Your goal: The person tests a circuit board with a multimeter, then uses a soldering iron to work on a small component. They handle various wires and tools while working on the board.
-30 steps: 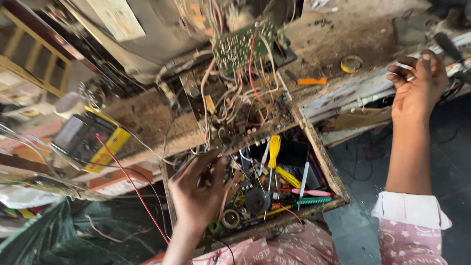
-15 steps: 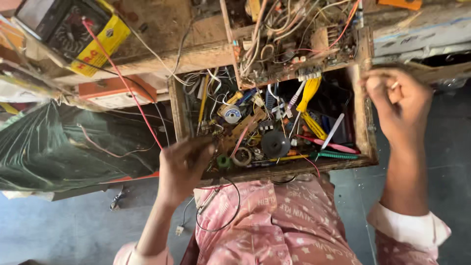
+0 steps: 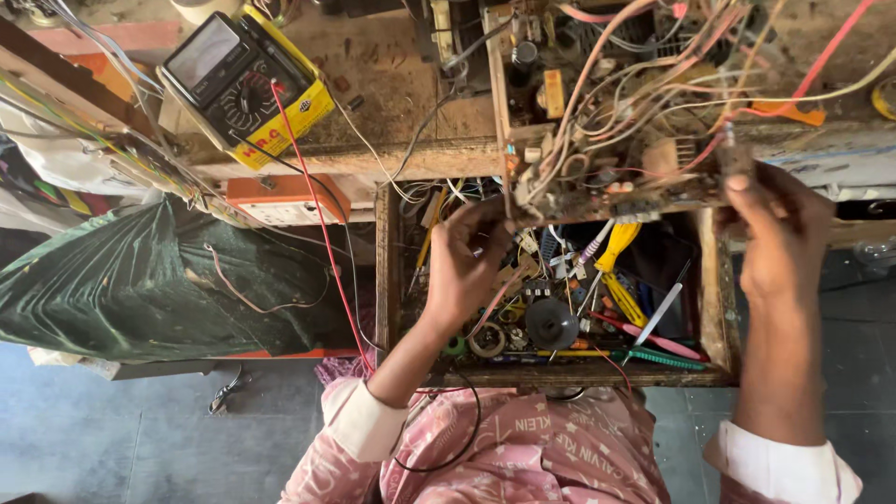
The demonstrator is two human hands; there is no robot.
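The circuit board [image 3: 616, 121], a wide brown panel thick with pink, white and red wires, lies at the front edge of the worktop [image 3: 401, 112] and juts out over an open wooden drawer [image 3: 390, 271]; both hands grip its near edge. Going from the left: a dark green plastic sheet [image 3: 140, 280] hangs below the worktop, with a thin pale wire curling across it. Above it a yellow-cased multimeter [image 3: 245, 86] rests tilted on the worktop, its dial and screen facing up, and a red lead [image 3: 322, 224] runs from it down past the drawer's left wall. Just below the meter an orange box [image 3: 287, 201] sits under the worktop edge. The left hand [image 3: 467, 266] is inside the drawer space, its fingers curled up to pinch the board's lower left corner. Beneath and beside it the drawer is crowded with loose parts: a black round disc [image 3: 551, 322], a small tape roll [image 3: 487, 341], a yellow-handled screwdriver [image 3: 616, 247] lying slantwise, and a green-handled tool [image 3: 663, 357] near the front wall. The right hand [image 3: 779, 238] is closed on the board's lower right corner, thumb on top, over the drawer's right wall. Both arms wear pink patterned sleeves with white cuffs [image 3: 359, 420], and the same pink cloth fills the bottom of the view
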